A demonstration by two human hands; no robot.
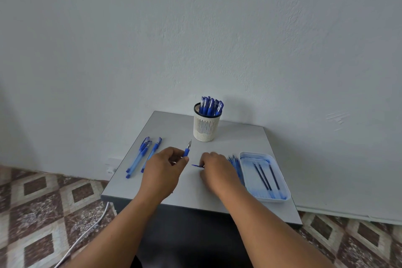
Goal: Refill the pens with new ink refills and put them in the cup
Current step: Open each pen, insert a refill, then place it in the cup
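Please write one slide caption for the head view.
Left hand holds an uncapped pen; right hand picks up its cap.

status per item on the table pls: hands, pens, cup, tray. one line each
Left hand: grips a blue pen, uncapped, metal tip up.
Right hand: on the table, pinching a small blue piece, likely the cap.
White slotted cup: upright, holding capped blue pens.
Three blue pens at left: lying flat, capped.
Clear plastic tray: holds three dark refills, lying flat.
Blue refill bundle: beside the tray, partly hidden.
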